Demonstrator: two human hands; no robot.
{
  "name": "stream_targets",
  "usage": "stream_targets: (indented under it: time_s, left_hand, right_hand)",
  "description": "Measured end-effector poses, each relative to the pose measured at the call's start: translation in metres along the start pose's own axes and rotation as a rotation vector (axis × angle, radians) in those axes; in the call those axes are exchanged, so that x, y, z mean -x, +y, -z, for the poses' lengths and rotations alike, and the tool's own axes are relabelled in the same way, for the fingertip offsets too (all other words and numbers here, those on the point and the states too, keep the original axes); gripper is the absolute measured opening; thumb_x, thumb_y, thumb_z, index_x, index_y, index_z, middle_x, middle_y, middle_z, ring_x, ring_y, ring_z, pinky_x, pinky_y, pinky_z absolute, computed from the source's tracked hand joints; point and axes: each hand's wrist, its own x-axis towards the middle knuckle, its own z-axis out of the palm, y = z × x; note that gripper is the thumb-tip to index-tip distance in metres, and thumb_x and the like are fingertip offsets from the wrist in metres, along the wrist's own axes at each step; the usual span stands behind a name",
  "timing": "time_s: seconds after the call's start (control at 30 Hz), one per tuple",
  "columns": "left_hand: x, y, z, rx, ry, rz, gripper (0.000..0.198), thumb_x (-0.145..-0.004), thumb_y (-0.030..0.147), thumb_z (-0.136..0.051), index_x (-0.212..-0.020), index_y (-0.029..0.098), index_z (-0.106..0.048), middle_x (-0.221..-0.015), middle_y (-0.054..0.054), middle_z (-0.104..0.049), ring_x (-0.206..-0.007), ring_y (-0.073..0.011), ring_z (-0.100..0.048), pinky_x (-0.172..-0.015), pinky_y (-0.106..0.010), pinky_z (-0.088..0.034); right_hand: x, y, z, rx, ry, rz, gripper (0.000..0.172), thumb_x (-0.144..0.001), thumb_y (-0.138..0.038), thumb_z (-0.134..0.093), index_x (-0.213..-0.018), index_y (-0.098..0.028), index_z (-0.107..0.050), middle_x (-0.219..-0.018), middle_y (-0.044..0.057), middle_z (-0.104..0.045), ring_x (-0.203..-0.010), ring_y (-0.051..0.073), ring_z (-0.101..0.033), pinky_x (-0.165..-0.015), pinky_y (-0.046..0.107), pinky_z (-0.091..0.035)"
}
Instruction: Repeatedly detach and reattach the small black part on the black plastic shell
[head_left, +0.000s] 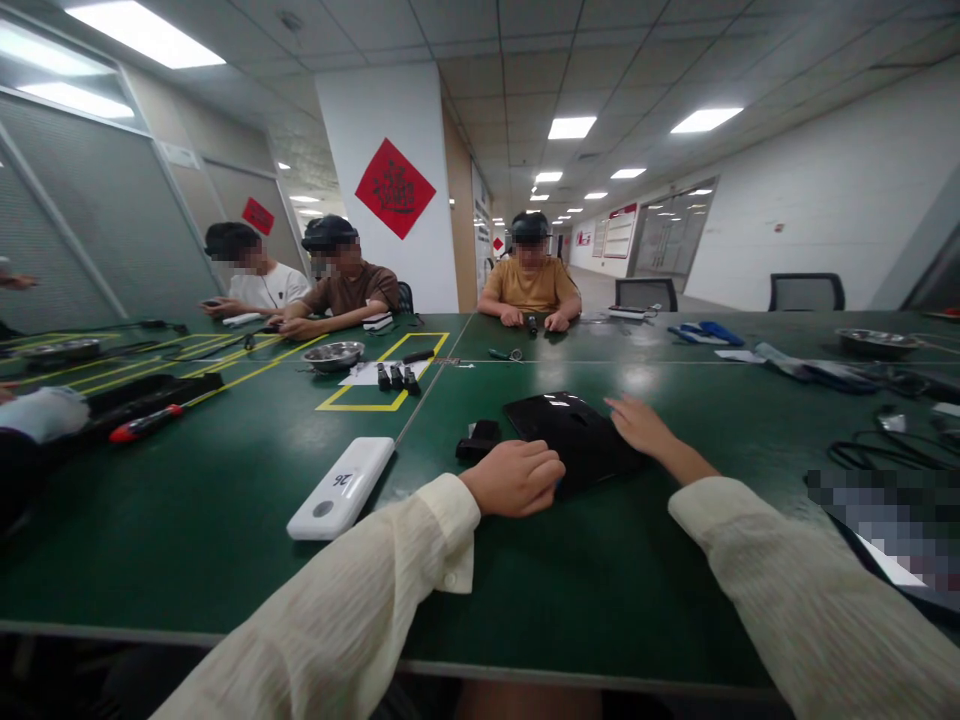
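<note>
Cream sleeves (360, 590) cross the bench (555, 610); left hand (521, 478) curled, right hand (645, 428) extended, both at the black panel (566, 425), grip indeterminate; work appears unfinished, remaining steps unclear.

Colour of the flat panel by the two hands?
The panel is glossy black; best seen in the head view.

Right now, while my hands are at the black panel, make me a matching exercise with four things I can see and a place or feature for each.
1. Black panel
2. Nearest white device
3. Largest red diamond sign
4. Red-and-black tool

A. On the white pillar
B. Bears a round grey spot
C. Toward the left end of the table
D. By your left hand and right hand

Pairs: 1-D, 2-B, 3-A, 4-C
</note>
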Motion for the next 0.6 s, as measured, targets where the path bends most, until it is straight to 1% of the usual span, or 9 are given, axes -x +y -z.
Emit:
stream_targets:
  time_s: [0.07, 0.1, 0.17, 0.27, 0.37, 0.43, 0.5, 0.57, 0.6]
  left_hand:
    - [0.0, 0.001, 0.0, -0.007, 0.024, -0.006, 0.008, -0.084, 0.019, -0.038, -0.084, 0.016, -0.046, -0.074, -0.003, -0.056, -0.067, -0.0138, -0.05, -0.053, -0.026, -0.035]
    - [0.0, 0.001, -0.001, -0.011, 0.02, -0.013, 0.008, -0.083, 0.02, -0.039, -0.084, 0.016, -0.046, -0.074, -0.003, -0.056, -0.067, -0.0139, -0.05, -0.053, -0.026, -0.035]
    - [0.0, 0.001, 0.0, -0.019, -0.011, -0.03, 0.007, -0.083, 0.021, -0.04, -0.084, 0.017, -0.045, -0.074, -0.003, -0.055, -0.068, -0.0141, -0.051, -0.053, -0.026, -0.035]
    - [0.0, 0.002, 0.001, -0.035, -0.054, -0.04, 0.008, -0.084, 0.023, -0.041, -0.084, 0.017, -0.046, -0.074, -0.003, -0.055, -0.069, -0.0143, -0.051, -0.052, -0.026, -0.035]
    - [0.0, 0.002, 0.001, -0.04, -0.056, -0.031, 0.01, -0.085, 0.024, -0.04, -0.084, 0.017, -0.046, -0.074, -0.004, -0.055, -0.069, -0.0139, -0.051, -0.051, -0.026, -0.034]
    - [0.001, 0.002, 0.0, -0.034, -0.048, -0.032, 0.01, -0.086, 0.024, -0.04, -0.084, 0.017, -0.047, -0.075, -0.003, -0.055, -0.069, -0.0137, -0.051, -0.052, -0.026, -0.035]
    - [0.001, 0.002, -0.001, -0.021, -0.043, -0.043, 0.011, -0.086, 0.024, -0.04, -0.084, 0.017, -0.047, -0.075, -0.003, -0.055, -0.069, -0.0135, -0.051, -0.053, -0.026, -0.035]
    - [0.001, 0.001, -0.002, -0.007, -0.043, -0.057, 0.011, -0.087, 0.024, -0.04, -0.084, 0.017, -0.047, -0.077, -0.003, -0.056, -0.07, -0.0133, -0.05, -0.053, -0.026, -0.035]
    - [0.001, 0.002, -0.003, -0.001, -0.042, -0.064, 0.011, -0.087, 0.024, -0.04, -0.084, 0.017, -0.047, -0.077, -0.003, -0.056, -0.07, -0.0133, -0.05, -0.053, -0.026, -0.035]
  right_hand:
    - [0.003, -0.005, -0.005, -0.073, -0.067, -0.037, 0.049, -0.089, -0.024, -0.021, -0.124, -0.013, -0.054, -0.127, 0.009, -0.057, -0.12, 0.021, -0.049, -0.102, 0.039, -0.035]
    - [0.004, -0.006, -0.005, -0.09, -0.075, -0.043, 0.051, -0.09, -0.026, -0.018, -0.126, -0.013, -0.052, -0.127, 0.009, -0.056, -0.118, 0.02, -0.051, -0.101, 0.037, -0.037]
    - [0.006, -0.005, -0.003, -0.116, -0.055, -0.045, 0.052, -0.092, -0.028, -0.015, -0.132, -0.013, -0.046, -0.131, 0.009, -0.053, -0.119, 0.019, -0.05, -0.101, 0.036, -0.037]
    - [0.009, -0.004, 0.011, -0.091, 0.036, -0.087, 0.053, -0.091, -0.031, -0.019, -0.137, -0.013, -0.037, -0.135, 0.011, -0.048, -0.122, 0.023, -0.047, -0.102, 0.044, -0.033]
    - [0.022, -0.007, 0.035, 0.059, 0.156, -0.2, 0.057, -0.087, -0.033, -0.029, -0.139, -0.011, -0.031, -0.129, 0.018, -0.052, -0.117, 0.03, -0.05, -0.1, 0.055, -0.03]
    - [0.041, -0.006, 0.052, 0.145, 0.178, -0.317, 0.066, -0.084, -0.041, -0.033, -0.142, -0.011, -0.023, -0.123, 0.021, -0.055, -0.111, 0.035, -0.053, -0.095, 0.06, -0.03]
    - [0.068, 0.0, 0.066, 0.224, 0.176, -0.421, 0.079, -0.079, -0.055, -0.034, -0.145, -0.016, -0.014, -0.123, 0.023, -0.053, -0.11, 0.04, -0.052, -0.091, 0.066, -0.027]
    - [0.101, 0.018, 0.07, 0.326, 0.158, -0.546, 0.088, -0.072, -0.067, -0.032, -0.146, -0.025, -0.006, -0.133, 0.025, -0.042, -0.114, 0.045, -0.047, -0.09, 0.068, -0.022]
    - [0.119, 0.032, 0.068, 0.369, 0.155, -0.647, 0.092, -0.068, -0.071, -0.033, -0.145, -0.029, -0.005, -0.137, 0.026, -0.035, -0.113, 0.047, -0.046, -0.09, 0.069, -0.019]
